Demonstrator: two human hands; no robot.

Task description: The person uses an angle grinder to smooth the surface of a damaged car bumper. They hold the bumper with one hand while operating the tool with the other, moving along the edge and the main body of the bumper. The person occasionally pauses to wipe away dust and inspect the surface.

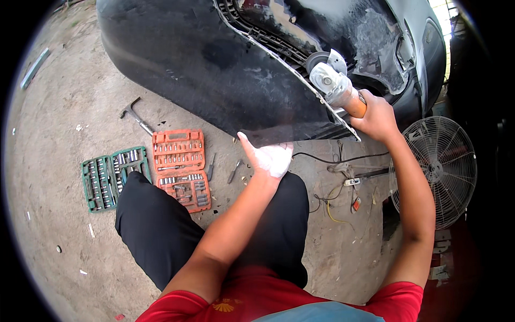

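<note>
We log right hand (377, 117), fingers clamped round angle grinder (337, 90), by right edge of black panel (214, 70); long axis near-right to far-left, head end pointing far-left. Left hand (272, 159) at panel's near edge, fingers hidden; we can't tell grip.

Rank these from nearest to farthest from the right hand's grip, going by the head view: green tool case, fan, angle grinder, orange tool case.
1. Angle grinder: held in the right hand's grip.
2. Fan: to the right, lower in the view.
3. Orange tool case: to the left, open on the ground.
4. Green tool case: farther left, just past the orange one.
</note>
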